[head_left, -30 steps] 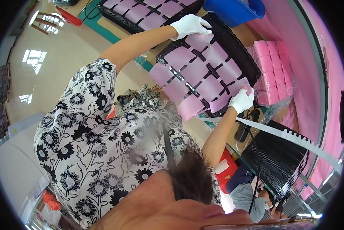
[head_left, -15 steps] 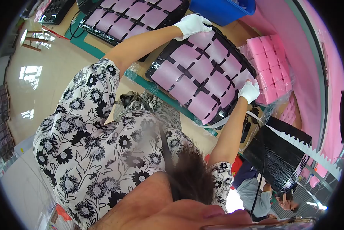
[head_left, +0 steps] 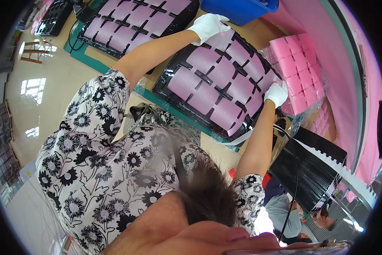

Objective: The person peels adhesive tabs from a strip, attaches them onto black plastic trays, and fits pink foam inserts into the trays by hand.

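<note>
A pink foam sheet (head_left: 212, 87) with cross-shaped slots lies over a black tray (head_left: 162, 83); black parts of the tray show through the slots. My left hand (head_left: 208, 29), in a white glove, is closed at the sheet's far left corner, its fingertips partly hidden. At the right corner my right hand (head_left: 276, 94), also gloved in white, has its fingers curled onto the sheet's edge. The tray's black rim is bare along the near left side.
Another black tray with pink foam (head_left: 127, 21) lies to the left. A blue bin (head_left: 237, 12) stands at the back. Stacked pink foam sheets (head_left: 297, 72) in clear plastic are on the right, above a black ribbed rack (head_left: 308, 170). A co-worker (head_left: 284, 216) is at lower right.
The foam sheet has shifted relative to the tray, baring more rim at the near left. Both hands stay at its corners. The whole view has moved slightly.
</note>
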